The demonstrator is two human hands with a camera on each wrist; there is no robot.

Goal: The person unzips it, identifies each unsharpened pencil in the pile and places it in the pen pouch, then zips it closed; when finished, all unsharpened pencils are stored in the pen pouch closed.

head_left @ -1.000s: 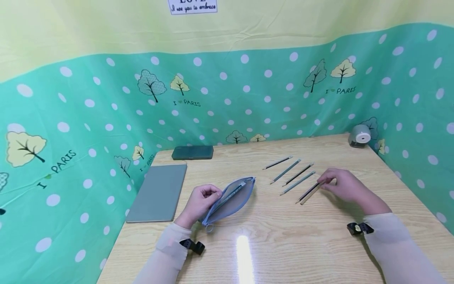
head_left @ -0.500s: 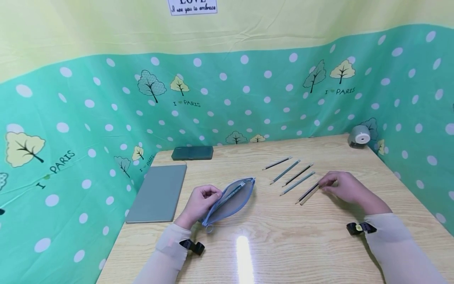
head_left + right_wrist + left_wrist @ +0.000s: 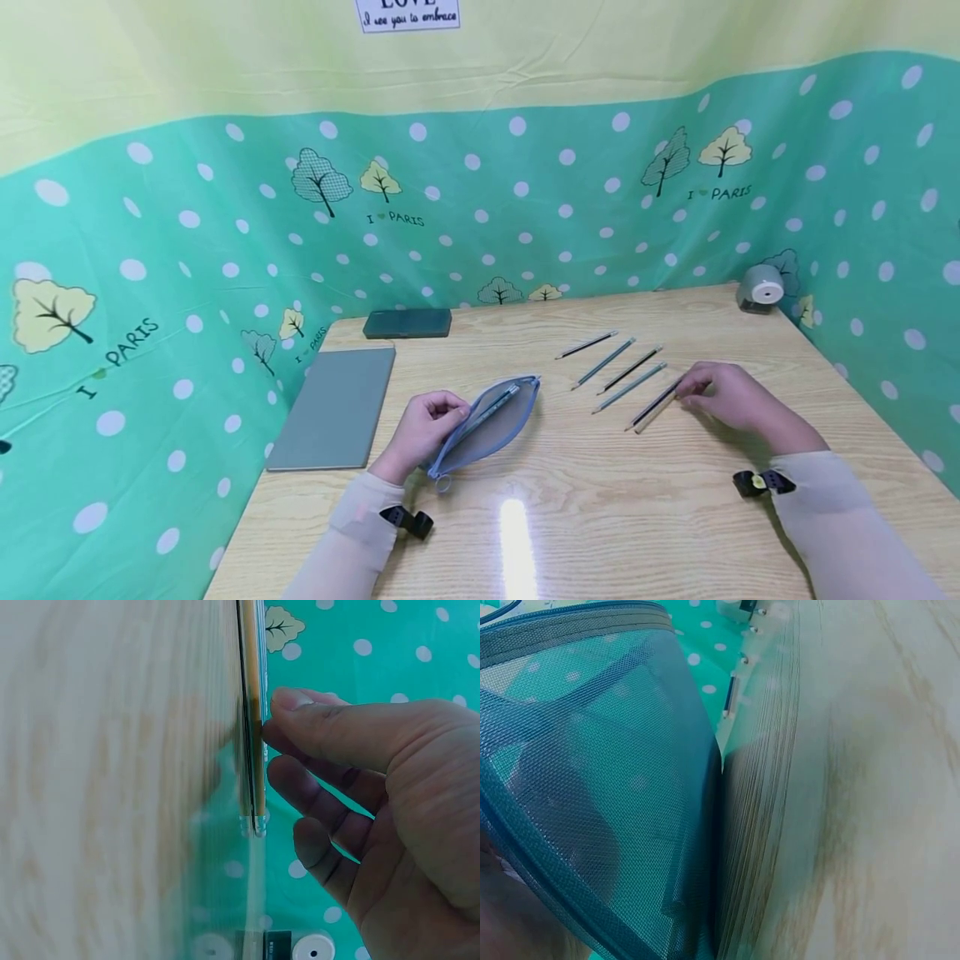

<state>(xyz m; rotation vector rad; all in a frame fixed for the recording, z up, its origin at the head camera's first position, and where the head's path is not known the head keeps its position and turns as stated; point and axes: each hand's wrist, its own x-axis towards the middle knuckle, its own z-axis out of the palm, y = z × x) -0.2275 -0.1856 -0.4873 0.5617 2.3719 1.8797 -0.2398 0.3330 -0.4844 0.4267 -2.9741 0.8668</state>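
Note:
My left hand [image 3: 429, 427] pinches the left edge of a mesh zip pouch [image 3: 491, 437], whose mouth gapes. Inside lies at least one teal pencil [image 3: 497, 402], eraser end up. In the left wrist view the mesh pouch [image 3: 630, 787] hides most of the hand. My right hand [image 3: 723, 393] is at the upper ends of two pencils lying close together, one dark [image 3: 651, 407] and one wood-coloured [image 3: 657, 412]. In the right wrist view its loosely bent fingers [image 3: 341, 727] meet the side of the wood-coloured pencil [image 3: 255, 697]; thumb and forefinger are not closed round it.
Several more pencils [image 3: 628, 387] lie slanted in a row left of the right hand. A grey flat notebook or board [image 3: 333, 408] is at the left, a dark green case [image 3: 407, 323] at the back. A pencil sharpener [image 3: 761, 289] stands at the back right corner.
The right hand has shifted very slightly right and down. The dark and wood-coloured pencils beside it have turned a little and lie closer together. My left hand and the pouch stay put.

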